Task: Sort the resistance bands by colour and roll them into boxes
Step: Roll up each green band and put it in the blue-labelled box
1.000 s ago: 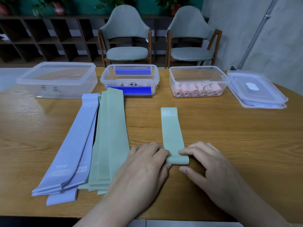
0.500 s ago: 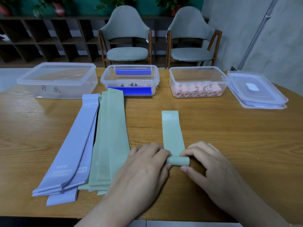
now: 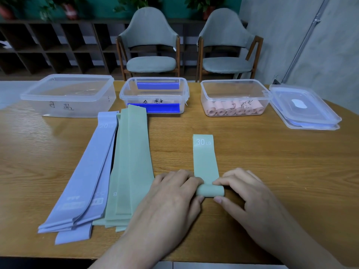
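A green band marked "30 LB" [image 3: 205,158] lies lengthwise on the wooden table [image 3: 272,162], its near end wound into a small roll. My left hand [image 3: 171,199] pinches the roll's left end and my right hand [image 3: 246,191] pinches its right end. To the left lie a stack of flat green bands [image 3: 132,164] and a stack of lilac bands [image 3: 87,175]. At the back stand three clear boxes: an empty left box [image 3: 68,96], a middle box [image 3: 154,98] with blue clips, and a right box [image 3: 235,97] holding several rolled pink bands.
A stack of clear lids [image 3: 303,107] lies at the far right of the table. Two grey chairs [image 3: 149,41] stand behind the table, with dark shelving behind them. The table's near edge runs just below my wrists.
The roll has grown a little as my hands wound it forward, and the flat part of the green band has become shorter, its far end drawn towards me.
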{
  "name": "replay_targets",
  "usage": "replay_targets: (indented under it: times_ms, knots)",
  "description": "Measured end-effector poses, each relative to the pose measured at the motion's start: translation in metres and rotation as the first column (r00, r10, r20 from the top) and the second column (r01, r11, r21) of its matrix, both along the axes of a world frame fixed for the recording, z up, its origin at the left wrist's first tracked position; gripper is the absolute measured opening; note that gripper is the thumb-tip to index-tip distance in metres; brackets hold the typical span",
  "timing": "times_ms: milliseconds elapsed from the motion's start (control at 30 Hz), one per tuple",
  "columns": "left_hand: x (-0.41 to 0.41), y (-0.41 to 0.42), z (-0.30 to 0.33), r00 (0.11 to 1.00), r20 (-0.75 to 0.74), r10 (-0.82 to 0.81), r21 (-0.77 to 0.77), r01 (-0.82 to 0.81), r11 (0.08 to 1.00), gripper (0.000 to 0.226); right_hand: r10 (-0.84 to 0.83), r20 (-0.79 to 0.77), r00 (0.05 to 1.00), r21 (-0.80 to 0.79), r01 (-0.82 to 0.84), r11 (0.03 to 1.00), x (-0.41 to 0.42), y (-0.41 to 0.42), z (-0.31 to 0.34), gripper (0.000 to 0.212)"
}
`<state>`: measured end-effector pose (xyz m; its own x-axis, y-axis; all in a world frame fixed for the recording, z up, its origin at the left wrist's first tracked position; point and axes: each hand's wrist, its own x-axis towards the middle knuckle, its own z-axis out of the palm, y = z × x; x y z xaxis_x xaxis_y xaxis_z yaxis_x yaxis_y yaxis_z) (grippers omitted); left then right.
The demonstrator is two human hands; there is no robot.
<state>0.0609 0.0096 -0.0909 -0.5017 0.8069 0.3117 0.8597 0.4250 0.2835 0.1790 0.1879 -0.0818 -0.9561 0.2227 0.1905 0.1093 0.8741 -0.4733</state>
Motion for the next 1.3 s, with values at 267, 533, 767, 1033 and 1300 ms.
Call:
replay_targets:
  times_ms: [267,533,767,1033,1300]
  knots:
    - [-0.0007,0.0002,-0.0007,1.0,0.012,-0.003,-0.02,0.003,1.0,0.022,0.001,0.015,1.0,-0.009,-0.001,1.0,-0.0004,-0.0009,0.0008,0.034]
    - [-0.0009,-0.0008,-0.0003,1.0,0.022,-0.011,-0.023,0.012,1.0,0.024,0.014,0.006,1.0,0.003,-0.014,1.0,-0.0001,0.0004,-0.0011,0.031]
    - [-0.0009,0.0009,-0.0004,1.0,0.009,-0.002,-0.021,0.002,1.0,0.026,0.009,-0.007,1.0,-0.004,-0.009,1.0,0.0001,0.0005,-0.0015,0.024]
    - [-0.0014,0.0007,0.0005,1.0,0.022,0.0,-0.027,0.001,1.0,0.022,-0.005,-0.004,1.0,-0.013,0.005,1.0,-0.0007,0.0001,-0.0013,0.032]
    - [-0.0005,-0.0009,0.0004,1.0,0.013,-0.005,-0.005,0.005,1.0,0.024,0.009,0.011,1.0,0.002,-0.009,1.0,0.0003,-0.0005,0.0013,0.029]
